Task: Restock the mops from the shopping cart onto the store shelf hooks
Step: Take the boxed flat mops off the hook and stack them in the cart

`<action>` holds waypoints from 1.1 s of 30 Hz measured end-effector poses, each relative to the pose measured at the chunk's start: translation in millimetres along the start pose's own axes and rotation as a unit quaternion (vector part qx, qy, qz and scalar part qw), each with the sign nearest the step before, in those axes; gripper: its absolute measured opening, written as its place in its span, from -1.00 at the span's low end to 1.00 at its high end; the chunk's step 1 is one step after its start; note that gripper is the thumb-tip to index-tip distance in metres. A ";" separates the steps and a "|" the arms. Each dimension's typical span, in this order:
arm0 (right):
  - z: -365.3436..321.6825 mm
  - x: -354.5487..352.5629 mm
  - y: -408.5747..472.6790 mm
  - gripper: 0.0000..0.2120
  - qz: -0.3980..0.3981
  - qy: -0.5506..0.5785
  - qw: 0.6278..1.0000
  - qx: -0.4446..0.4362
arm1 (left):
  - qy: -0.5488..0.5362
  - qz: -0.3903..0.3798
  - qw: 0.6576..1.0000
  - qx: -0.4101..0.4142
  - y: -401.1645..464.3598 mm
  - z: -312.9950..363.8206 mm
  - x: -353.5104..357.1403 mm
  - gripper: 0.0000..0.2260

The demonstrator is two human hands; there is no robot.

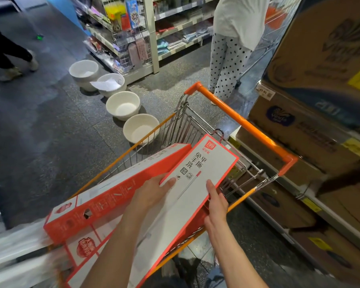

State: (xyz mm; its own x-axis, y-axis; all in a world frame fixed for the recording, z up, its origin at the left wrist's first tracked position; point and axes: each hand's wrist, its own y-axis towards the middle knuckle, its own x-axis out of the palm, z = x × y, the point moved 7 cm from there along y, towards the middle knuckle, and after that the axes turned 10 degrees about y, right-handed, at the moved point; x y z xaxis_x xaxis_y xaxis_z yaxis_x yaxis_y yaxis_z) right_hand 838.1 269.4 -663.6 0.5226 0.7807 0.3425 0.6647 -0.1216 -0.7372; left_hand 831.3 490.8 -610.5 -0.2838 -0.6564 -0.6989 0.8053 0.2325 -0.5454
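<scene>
Lifting out of the shopping cart (pixel 243 121), both hands were on one boxed mop (pixel 197 179), a long flat white carton edged in red. The left hand (pixel 154 192) gripped its left edge, thumb laid over the printed face. The right hand (pixel 215 204) took the right edge, fingers lying along the top; whether the thumb curled beneath could not be seen. The carton sat tilted, its far end raised above the cart's wire basket, and a metal hanger hook (pixel 219 135) showed at that end.

A second mop box (pixel 121 190) lay across the cart rim to the left, touching nothing of either hand. A third box (pixel 83 248) sat below it, partly hidden. More may have been underneath; this could not be told.

Progress judged early. No mop was seen hung anywhere, and the target hooks could not be identified in view. Stacked cardboard cases (pixel 320 100) filled the shelving to the right of the cart. At least two boxes remained in the cart besides the one in hand, so most of the restocking looked to be ahead.

Surroundings: four white basins (pixel 123 104) in a row on the dark floor, a wire display rack (pixel 129 34) beyond them, a person in spotted trousers (pixel 227 65) standing near the cart's far end.
</scene>
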 end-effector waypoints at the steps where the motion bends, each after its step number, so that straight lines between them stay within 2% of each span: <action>1: -3.9 3.7 -5.0 -0.32 -0.011 -0.008 1.000 0.001 | 0.011 0.012 1.000 -0.001 -4.2 2.3 -4.6 -0.54; 3: -9.9 9.5 -10.9 -0.55 -0.017 -0.020 1.000 0.002 | 0.025 0.027 0.999 0.000 -12.1 5.9 -14.3 -0.54; 4: -11.8 13.2 -11.9 -0.57 -0.019 -0.023 1.000 -0.001 | 0.024 0.036 0.999 0.003 -15.1 6.5 -19.4 -0.54; 6: -20.3 27.1 -22.0 -0.42 -0.031 -0.030 0.999 -0.022 | 0.011 0.055 0.998 0.003 -21.9 6.5 -31.3 -0.56; 7: -22.8 33.5 -25.1 -0.31 -0.038 -0.040 0.998 -0.030 | 0.005 0.063 0.998 -0.001 -25.4 5.8 -36.6 -0.53; 8: -26.5 39.4 -28.0 -0.30 -0.049 -0.051 0.997 -0.036 | -0.004 0.072 0.997 -0.003 -30.1 6.4 -41.5 -0.47; 10: -38.5 51.8 -37.0 -0.55 -0.084 -0.055 0.994 -0.050 | -0.031 0.092 0.995 -0.009 -40.4 7.4 -49.8 -0.38; 11: -44.0 57.8 -38.7 -0.65 -0.099 -0.054 0.992 -0.053 | -0.039 0.101 0.994 -0.013 -45.8 9.5 -53.6 -0.42; 13: -55.1 70.7 -47.4 -0.72 -0.124 -0.049 0.989 -0.058 | -0.040 0.122 0.991 -0.023 -57.6 15.3 -64.2 -0.50; 15: -64.7 82.9 -57.1 -0.57 -0.144 -0.043 0.986 -0.074 | -0.039 0.150 0.987 -0.030 -72.3 23.3 -77.0 -0.46; 17: -73.1 93.6 -68.1 -0.26 -0.167 -0.049 0.981 -0.083 | -0.041 0.193 0.980 -0.033 -91.3 33.6 -91.5 -0.55; 18: -77.7 100.1 -73.6 -0.26 -0.186 -0.057 0.977 -0.088 | -0.039 0.217 0.975 -0.034 -101.5 39.2 -98.7 -0.60; 20: -88.3 113.4 -85.4 -0.53 -0.237 -0.071 0.963 -0.103 | -0.031 0.259 0.964 -0.043 -121.8 48.9 -111.6 -0.62; 21: -92.8 120.2 -90.8 -0.59 -0.264 -0.073 0.956 -0.105 | -0.034 0.282 0.958 -0.048 -131.5 51.7 -117.0 -0.60; 26: -103.4 139.1 -131.1 -0.37 -0.418 -0.117 0.893 -0.117 | -0.121 0.387 0.911 -0.079 -178.0 58.4 -129.9 -0.63; 29: -98.5 137.4 -150.2 -0.37 -0.485 -0.151 0.854 -0.110 | -0.163 0.441 0.876 -0.108 -207.2 66.0 -126.6 -0.63; 33: -94.8 129.3 -168.7 -0.41 -0.521 -0.168 0.831 -0.102 | -0.203 0.490 0.838 -0.128 -237.5 72.1 -110.4 -0.63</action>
State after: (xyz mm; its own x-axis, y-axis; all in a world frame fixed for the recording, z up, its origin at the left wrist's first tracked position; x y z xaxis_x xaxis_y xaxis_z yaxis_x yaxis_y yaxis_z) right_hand 844.2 332.8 -439.7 -0.5486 0.6502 0.5256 0.7577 0.6524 -0.0162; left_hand 709.0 456.3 -370.4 0.6902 -0.2394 -0.6828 0.3968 0.9144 0.0806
